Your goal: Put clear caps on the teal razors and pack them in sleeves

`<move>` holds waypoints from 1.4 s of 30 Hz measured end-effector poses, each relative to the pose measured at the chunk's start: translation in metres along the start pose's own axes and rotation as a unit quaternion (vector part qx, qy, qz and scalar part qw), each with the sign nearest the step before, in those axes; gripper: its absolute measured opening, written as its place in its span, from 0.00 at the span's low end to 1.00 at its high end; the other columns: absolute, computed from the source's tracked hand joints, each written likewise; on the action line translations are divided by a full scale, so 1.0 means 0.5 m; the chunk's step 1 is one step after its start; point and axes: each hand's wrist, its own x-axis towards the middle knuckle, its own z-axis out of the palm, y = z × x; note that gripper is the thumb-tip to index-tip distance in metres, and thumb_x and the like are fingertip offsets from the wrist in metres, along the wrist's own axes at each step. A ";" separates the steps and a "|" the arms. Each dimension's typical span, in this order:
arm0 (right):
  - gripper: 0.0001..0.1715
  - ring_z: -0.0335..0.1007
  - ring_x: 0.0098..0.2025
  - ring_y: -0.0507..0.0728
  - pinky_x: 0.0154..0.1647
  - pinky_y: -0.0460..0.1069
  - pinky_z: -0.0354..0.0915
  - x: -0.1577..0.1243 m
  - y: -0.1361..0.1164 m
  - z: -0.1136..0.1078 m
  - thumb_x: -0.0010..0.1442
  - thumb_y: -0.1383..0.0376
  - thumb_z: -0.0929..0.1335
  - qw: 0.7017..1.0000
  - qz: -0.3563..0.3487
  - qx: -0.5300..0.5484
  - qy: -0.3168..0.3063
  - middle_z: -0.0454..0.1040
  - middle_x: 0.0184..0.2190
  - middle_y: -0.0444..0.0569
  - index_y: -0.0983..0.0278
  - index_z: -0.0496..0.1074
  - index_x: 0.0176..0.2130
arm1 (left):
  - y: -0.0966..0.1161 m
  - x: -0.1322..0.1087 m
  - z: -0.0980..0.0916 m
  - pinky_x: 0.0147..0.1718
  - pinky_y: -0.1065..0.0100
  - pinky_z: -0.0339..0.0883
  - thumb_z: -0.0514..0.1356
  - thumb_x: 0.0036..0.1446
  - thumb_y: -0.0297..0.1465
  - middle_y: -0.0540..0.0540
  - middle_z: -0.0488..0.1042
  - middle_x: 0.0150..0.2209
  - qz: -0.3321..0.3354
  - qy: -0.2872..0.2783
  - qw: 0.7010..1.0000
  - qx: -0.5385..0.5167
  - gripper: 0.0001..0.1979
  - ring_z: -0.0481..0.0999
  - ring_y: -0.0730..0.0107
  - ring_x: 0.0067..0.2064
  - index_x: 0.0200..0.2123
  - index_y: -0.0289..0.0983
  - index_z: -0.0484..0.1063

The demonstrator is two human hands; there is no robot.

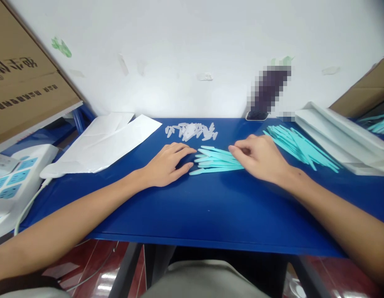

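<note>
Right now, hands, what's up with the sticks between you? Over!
Left hand open, by left ends of sticks. Right hand at right ends, grip unclear. Sticks bunched on table. White pieces beyond, not in the way.

Near tabletop (207, 215) passable — teal sticks (215, 159) block beyond.

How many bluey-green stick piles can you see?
3. One pile lies between the left hand and right hand, a second pile right of both, and a third pile by the cardboard box at the right edge, partly cut off. More may be hidden.
</note>
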 end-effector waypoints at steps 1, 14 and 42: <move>0.24 0.53 0.18 0.52 0.29 0.52 0.57 -0.001 0.000 0.002 0.66 0.60 0.63 1.000 0.007 0.004 -0.002 0.58 0.13 0.41 0.60 0.61 0.20 | 0.000 0.000 0.000 0.60 0.50 0.62 0.49 0.74 0.41 0.38 0.72 0.61 0.001 -0.002 1.000 0.000 0.21 0.69 0.52 0.61 0.63 0.39 0.66; 0.39 0.69 0.63 0.72 0.68 0.70 0.54 -0.011 0.018 0.029 0.67 0.48 0.64 0.988 -0.056 -0.042 -0.137 0.73 0.62 0.62 0.68 0.64 0.67 | -0.001 0.000 0.001 0.60 0.50 0.60 0.49 0.74 0.42 0.38 0.71 0.61 -0.005 -0.018 1.000 0.000 0.23 0.68 0.52 0.62 0.64 0.37 0.66; 0.22 0.75 0.50 0.66 0.49 0.62 0.71 -0.020 -0.033 0.041 0.71 0.61 0.64 0.978 -0.152 -0.052 -0.134 0.78 0.52 0.58 0.64 0.72 0.60 | -0.006 0.000 -0.001 0.66 0.44 0.51 0.60 0.64 0.53 0.38 0.67 0.66 0.010 -0.053 0.998 -0.029 0.38 0.62 0.44 0.68 0.71 0.42 0.59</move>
